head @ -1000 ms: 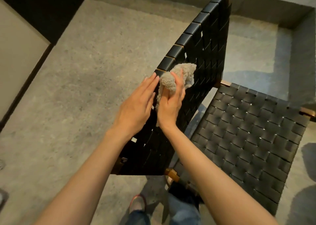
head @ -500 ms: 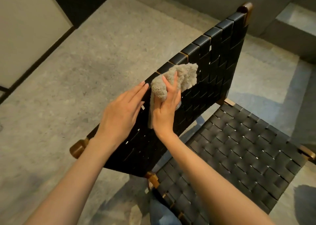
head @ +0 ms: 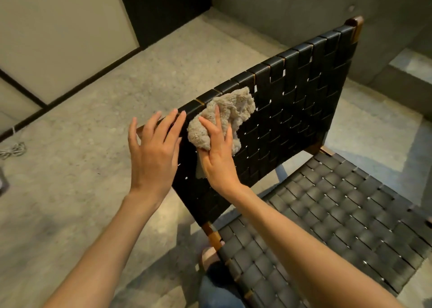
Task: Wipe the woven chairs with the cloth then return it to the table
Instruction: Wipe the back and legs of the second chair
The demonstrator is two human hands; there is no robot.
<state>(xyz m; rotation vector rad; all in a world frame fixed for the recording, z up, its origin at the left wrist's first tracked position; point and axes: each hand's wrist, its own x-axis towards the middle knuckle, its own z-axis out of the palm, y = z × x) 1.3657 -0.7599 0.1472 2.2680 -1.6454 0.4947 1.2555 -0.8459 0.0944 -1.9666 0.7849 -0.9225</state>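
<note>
Cloth [head: 233,107] sits bunched on the chair backrest [head: 294,101], just below its top rail. The right grip [head: 218,153], released, presses it with straight fingers. The left grip [head: 153,151], also released, rests against the backrest's rear.

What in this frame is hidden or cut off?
Head view only:
Table: outside the frame, so the cloth's return spot is unknown.
Seat: cut by the right and bottom edges.
Cloth: middle covered by the right hand.
Backrest: near end behind the left hand.

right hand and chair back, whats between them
The bunched beige cloth, pressed by the right hand against the woven chair back; head view.
</note>
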